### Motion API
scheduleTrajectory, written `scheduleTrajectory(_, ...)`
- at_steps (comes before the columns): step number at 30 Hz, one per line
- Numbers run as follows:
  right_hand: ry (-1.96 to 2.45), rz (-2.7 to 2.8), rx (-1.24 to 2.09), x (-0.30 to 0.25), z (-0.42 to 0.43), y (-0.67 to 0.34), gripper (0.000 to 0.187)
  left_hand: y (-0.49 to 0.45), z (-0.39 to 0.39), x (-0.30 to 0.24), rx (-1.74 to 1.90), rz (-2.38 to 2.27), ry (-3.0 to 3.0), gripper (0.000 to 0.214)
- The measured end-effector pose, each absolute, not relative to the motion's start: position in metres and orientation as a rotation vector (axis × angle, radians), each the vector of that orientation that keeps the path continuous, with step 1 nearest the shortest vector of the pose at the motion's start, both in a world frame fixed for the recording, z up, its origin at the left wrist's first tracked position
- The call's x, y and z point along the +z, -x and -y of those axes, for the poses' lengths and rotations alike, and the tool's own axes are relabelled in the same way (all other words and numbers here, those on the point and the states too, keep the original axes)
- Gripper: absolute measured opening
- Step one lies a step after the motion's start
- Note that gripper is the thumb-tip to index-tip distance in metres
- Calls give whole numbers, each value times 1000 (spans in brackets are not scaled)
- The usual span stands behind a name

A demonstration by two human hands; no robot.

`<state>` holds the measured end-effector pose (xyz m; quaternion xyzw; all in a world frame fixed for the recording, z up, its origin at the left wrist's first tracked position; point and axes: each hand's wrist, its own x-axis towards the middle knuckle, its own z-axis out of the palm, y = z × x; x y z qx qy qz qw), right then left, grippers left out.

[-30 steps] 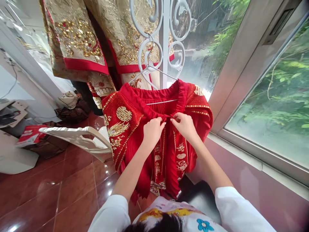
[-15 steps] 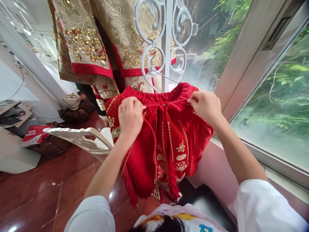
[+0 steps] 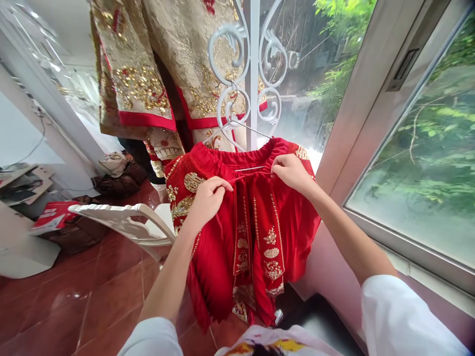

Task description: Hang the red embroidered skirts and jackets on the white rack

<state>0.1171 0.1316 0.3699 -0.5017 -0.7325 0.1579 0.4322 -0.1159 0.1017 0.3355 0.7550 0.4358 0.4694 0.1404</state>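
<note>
A red skirt (image 3: pixel 218 247) with gold embroidery hangs from a thin wire hanger (image 3: pixel 230 118). The front of its gathered waistband is pulled toward me, so the inside of the back shows. My left hand (image 3: pixel 210 200) pinches the front waistband at the left, fingers closed. On the right side, my right hand (image 3: pixel 291 173) is closed on the same waistband edge. Between the two hands the hanger's bottom bar shows inside the waist opening. Two embroidered panels hang down the skirt's front. The red cord seen earlier cannot be made out.
A white scrollwork stand (image 3: pixel 255 74) holds the hanger. Behind it hang gold garments (image 3: pixel 141 89) with red hems. To the left are a white chair (image 3: pixel 129 217) and bags (image 3: pixel 118 173) on the tiled floor (image 3: pixel 111 287). Windows (image 3: pixel 415 148) are on the right; a black seat is below.
Both hands have moved down and now grip the front waistband, drawing it open toward me. The red cord stretched between them, with its dangling end, no longer shows.
</note>
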Motion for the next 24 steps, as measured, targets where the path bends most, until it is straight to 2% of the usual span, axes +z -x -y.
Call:
scheduleTrajectory(2,1288,1784,450,368,-138,-112,17,113,-98,336,1413,-1522,-2307,19)
scheduleTrajectory(5,1325,1859,341,368,-140,-106,19,106,-97,333,1526,-1830,-2396,16)
scheduleTrajectory(10,1241,2118,174,384,-136,-120,19,110,-112,333,1713,-2015,-2437,39)
scheduleTrajectory(14,1275,2016,279,391,-140,-140,25,124,-125,338,1881,-1918,-2309,45)
scheduleTrajectory(17,1292,1899,351,388,-142,-146,30,134,-128,343,1933,-1609,-2212,43)
scheduleTrajectory(20,1359,1799,556,387,-145,-149,30,146,-126,349,1800,-1289,-2207,23)
scheduleTrajectory(22,1386,1964,761,390,-148,-154,29,153,-123,352,1652,-1243,-2341,5)
scheduleTrajectory(24,1305,2279,963,395,-151,-157,25,156,-120,354,1544,-1377,-2536,9)
